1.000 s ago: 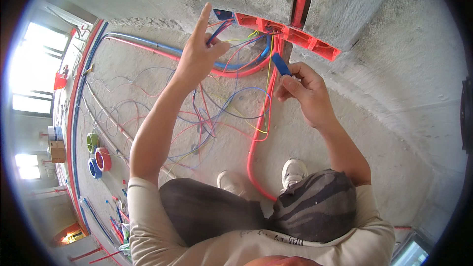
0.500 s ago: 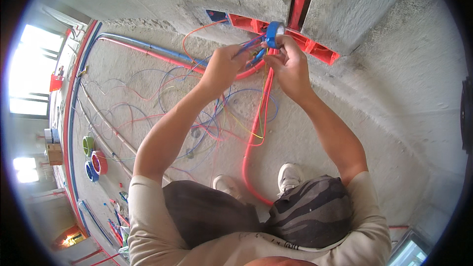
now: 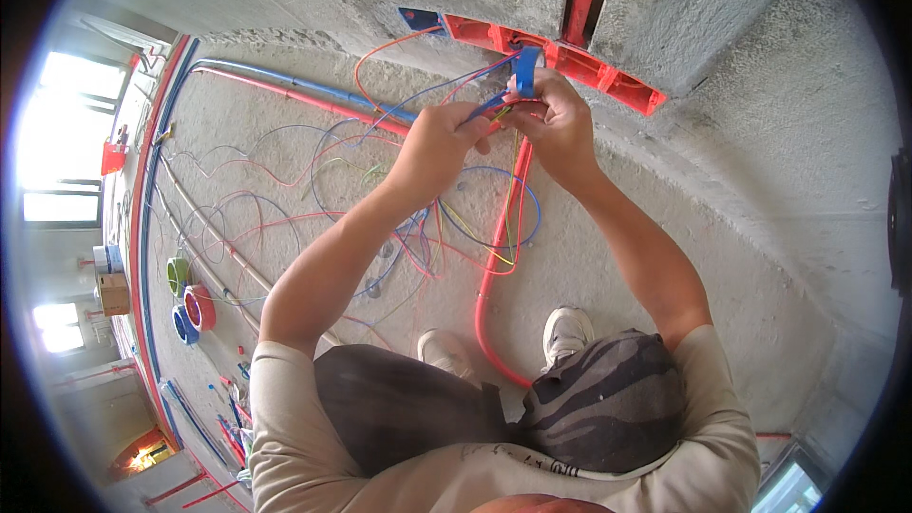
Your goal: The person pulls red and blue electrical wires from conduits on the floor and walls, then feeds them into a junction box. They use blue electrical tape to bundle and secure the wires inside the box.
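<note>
My left hand (image 3: 439, 141) is closed on a bunch of electrical wires (image 3: 490, 104), mostly blue, just in front of the wall. Close beside it, my right hand (image 3: 554, 123) grips a roll of blue tape (image 3: 526, 70), its fingers at the roll's lower edge. The right fingertips also meet the wires, with some yellow-green showing there. Above the hands, a row of red junction boxes (image 3: 579, 65) is set low in the wall, with a dark blue box (image 3: 420, 20) at its left end. An orange wire (image 3: 359, 76) loops out near the blue box.
Loose coloured wires (image 3: 418, 218) tangle over the concrete floor. A red conduit (image 3: 486, 294) curves down between my shoes. Red and blue pipes (image 3: 304, 90) run along the wall. Wire coils (image 3: 199, 307) lie at the left, with scattered pipe pieces (image 3: 228, 437) nearer me.
The left hand has shifted slightly down and turned, and the wires between the hands now lie more sideways. The blue tape roll has turned and shows more edge-on.
</note>
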The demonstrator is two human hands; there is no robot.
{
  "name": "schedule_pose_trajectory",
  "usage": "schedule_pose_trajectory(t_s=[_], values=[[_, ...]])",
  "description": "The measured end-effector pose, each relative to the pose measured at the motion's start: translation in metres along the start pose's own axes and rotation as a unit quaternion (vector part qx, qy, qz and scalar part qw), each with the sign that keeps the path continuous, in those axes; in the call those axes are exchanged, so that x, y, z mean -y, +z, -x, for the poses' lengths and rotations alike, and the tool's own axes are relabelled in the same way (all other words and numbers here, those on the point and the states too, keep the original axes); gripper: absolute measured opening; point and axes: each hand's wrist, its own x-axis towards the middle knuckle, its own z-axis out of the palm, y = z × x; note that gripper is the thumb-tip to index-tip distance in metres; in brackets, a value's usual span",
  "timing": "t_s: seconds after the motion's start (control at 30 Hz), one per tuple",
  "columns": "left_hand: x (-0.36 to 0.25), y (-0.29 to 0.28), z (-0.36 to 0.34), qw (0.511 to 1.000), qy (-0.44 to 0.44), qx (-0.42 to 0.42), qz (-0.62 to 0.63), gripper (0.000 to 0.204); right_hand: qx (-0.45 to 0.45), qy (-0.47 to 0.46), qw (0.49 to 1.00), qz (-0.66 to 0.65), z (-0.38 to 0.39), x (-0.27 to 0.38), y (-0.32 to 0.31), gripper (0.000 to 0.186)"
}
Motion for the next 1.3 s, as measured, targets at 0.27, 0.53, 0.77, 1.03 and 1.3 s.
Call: schedule_pose_trajectory(t_s=[0.27,0.53,0.77,1.03,1.3], values=[[-0.006,-0.003,0.005,0.997,-0.035,0.045,0.047,0.021,-0.012,0.004,1.000,-0.012,0.005,0.012,0.001,0.035],[-0.014,0.000,0.009,0.991,-0.069,0.079,0.085,0.021,-0.052,-0.046,0.997,0.036,0.010,0.010,0.008,0.030],[-0.003,0.008,0.003,0.996,-0.049,0.069,0.038,0.027,-0.086,-0.124,0.972,0.182,0.010,0.023,0.007,0.020],[-0.016,0.007,0.006,0.978,-0.049,0.034,0.197,0.014,-0.011,-0.215,0.949,0.230,0.005,0.020,-0.003,0.021],[-0.003,0.002,-0.002,0.936,-0.105,0.018,0.335,0.008,0.001,-0.116,0.978,0.175,0.001,0.020,-0.007,0.022]])
